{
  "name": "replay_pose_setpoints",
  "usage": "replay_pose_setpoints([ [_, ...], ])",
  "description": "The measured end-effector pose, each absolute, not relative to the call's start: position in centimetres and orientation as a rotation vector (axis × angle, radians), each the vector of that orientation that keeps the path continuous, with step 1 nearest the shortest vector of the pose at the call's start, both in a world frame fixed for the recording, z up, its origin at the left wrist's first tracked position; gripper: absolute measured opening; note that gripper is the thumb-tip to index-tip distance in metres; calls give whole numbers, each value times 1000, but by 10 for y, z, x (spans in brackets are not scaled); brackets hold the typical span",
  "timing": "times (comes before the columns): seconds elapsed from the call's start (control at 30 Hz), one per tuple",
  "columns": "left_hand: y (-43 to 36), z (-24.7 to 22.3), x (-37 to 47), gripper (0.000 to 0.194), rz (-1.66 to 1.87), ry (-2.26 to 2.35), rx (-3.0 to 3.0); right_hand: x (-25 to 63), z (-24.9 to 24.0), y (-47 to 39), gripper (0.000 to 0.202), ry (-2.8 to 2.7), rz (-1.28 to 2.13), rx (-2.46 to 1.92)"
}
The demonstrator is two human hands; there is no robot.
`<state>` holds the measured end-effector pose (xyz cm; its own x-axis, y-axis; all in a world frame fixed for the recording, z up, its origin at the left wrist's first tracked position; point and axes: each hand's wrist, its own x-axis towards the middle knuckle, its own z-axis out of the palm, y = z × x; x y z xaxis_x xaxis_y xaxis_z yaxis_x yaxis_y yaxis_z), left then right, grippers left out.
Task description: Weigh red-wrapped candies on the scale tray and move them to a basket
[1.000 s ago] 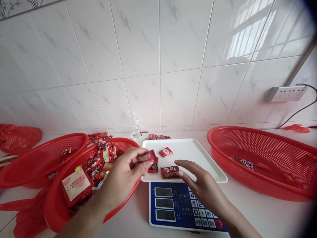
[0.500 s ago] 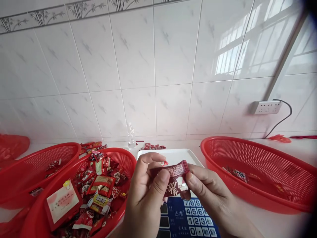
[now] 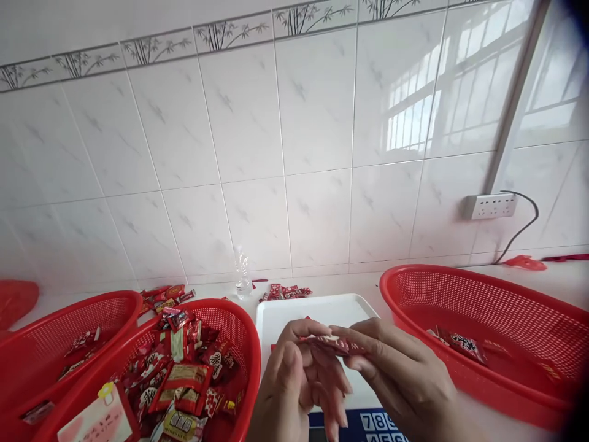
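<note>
- While the two hands meet over the white tray point(image 3: 322, 305), the dark red packet point(image 3: 340, 345) is between them, above the front part of this tray
- The left hand point(image 3: 288, 380) has its thumb raised and its fingers curved at the left part of the packet; how firmly it holds, I cannot tell
- The right hand point(image 3: 407, 374) is narrow, and it pinches the right end of the packet with thumb and fingers
- Under the hands shows a part of the blue keypad point(image 3: 375, 422), just in front of the tray
- To the left is a red basket point(image 3: 246, 334) with many wrapped sweets point(image 3: 186, 383) and a card point(image 3: 99, 423) with a yellow ornament
- Farther left is another basket point(image 3: 113, 299), in which only a few packets are visible
- To the right of the tray is a big red basket point(image 3: 405, 288) with some packets point(image 3: 467, 347) on its bottom
- On the counter point(image 3: 363, 284), near the tiled wall point(image 3: 317, 221), a clear bottle point(image 3: 242, 276) is upright, and small red packets point(image 3: 288, 292) lie just behind the tray
</note>
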<state>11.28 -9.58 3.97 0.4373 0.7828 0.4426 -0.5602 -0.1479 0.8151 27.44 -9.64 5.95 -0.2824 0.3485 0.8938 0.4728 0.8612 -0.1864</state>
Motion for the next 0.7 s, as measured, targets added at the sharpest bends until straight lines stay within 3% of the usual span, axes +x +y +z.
replay_pose_setpoints([
  [0.13,-102,49,109,41,1185,202,1212,273,61,-98,36,-1940,-93,-584],
  [0.33,-112,58,110,50,1199,270,1229,277,63,-99,35,-1933,-99,-587],
  [0.57,-100,41,107,33,1164,229,1237,279,68,-103,44,-1945,-1,-523],
  [0.7,-101,42,108,35,1194,280,1127,278,73,-102,45,-1936,117,-498],
])
